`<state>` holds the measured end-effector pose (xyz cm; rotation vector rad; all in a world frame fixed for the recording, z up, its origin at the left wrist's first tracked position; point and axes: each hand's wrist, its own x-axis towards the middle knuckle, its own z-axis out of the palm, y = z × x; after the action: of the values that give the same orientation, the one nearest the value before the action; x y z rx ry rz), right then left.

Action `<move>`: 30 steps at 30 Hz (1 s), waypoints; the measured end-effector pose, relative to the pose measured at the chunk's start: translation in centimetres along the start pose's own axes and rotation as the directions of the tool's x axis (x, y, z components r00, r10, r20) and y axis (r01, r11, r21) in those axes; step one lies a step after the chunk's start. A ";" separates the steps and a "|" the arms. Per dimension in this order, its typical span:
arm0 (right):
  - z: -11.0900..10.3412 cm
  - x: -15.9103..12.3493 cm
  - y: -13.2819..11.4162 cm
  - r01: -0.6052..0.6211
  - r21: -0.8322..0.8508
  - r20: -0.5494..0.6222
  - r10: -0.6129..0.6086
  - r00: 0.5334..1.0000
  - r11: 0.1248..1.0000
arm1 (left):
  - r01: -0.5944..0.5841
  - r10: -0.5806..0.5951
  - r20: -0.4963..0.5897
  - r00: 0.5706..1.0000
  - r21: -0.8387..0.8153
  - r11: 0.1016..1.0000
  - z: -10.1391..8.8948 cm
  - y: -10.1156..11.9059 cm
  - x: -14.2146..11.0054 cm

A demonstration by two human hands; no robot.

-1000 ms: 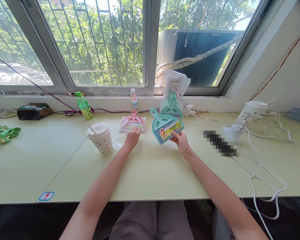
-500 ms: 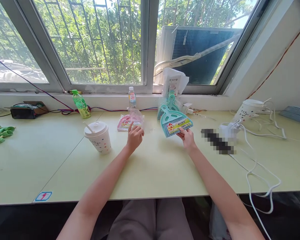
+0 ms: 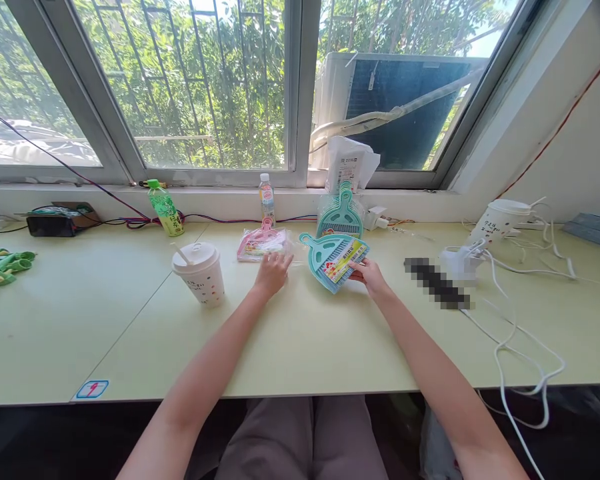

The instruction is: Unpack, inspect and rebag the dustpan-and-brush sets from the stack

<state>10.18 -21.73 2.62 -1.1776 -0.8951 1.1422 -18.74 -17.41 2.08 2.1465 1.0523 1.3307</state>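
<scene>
My right hand (image 3: 370,279) grips a teal mini dustpan (image 3: 327,260) by its lower right edge. A brush with grey-blue bristles and a yellow label lies against its front, and its handle points up and left. My left hand (image 3: 273,275) is over the table with its fingers loosely apart, at the front edge of a pink dustpan pack (image 3: 263,243) in clear plastic. Whether its fingertips touch the plastic is hard to see. Behind the held dustpan stands a stack of teal dustpans (image 3: 341,217) in clear wrap.
A lidded paper cup (image 3: 200,277) with a straw stands left of my left hand. Along the wall are a green-capped bottle (image 3: 165,208) and a small clear bottle (image 3: 267,198). White cables (image 3: 510,327), another cup (image 3: 500,223) and a pixelated dark object (image 3: 437,283) lie to the right.
The teal dustpan has come down and left, away from the stack, and its handle has tilted further left. My left hand's raised index finger has lowered towards the pink pack.
</scene>
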 end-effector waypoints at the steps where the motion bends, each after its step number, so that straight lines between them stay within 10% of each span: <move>1: 0.0 0.0 0.0 -0.009 -0.012 -0.002 0.009 1.000 1.000 | 0.008 -0.007 0.019 1.000 -0.037 0.999 0.0 -0.3 0.0; 6: -0.5 0.5 0.1 -0.041 -0.073 -0.057 0.037 0.998 0.997 | 0.000 -0.002 -0.114 0.994 -0.019 1.000 -2.1 -1.0 0.4; 13: 0.4 -0.1 0.5 -0.070 -0.163 0.081 0.084 0.993 0.984 | 0.061 0.019 -0.111 0.994 0.671 0.739 -3.9 -0.1 0.2; 22: 1.6 -1.5 -0.1 -0.096 -0.195 0.211 0.137 0.968 0.976 | 0.246 -0.161 -0.185 0.969 0.726 0.643 -1.7 -0.5 0.3; 30: 1.4 -1.3 -0.3 -0.095 -0.195 0.246 0.142 0.959 0.976 | 0.174 -0.225 -0.047 0.973 0.789 0.589 -1.3 -1.6 0.0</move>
<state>8.58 -22.71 3.22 -1.2623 -1.1604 1.3566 -20.48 -16.43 1.65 2.4908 2.0910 0.7160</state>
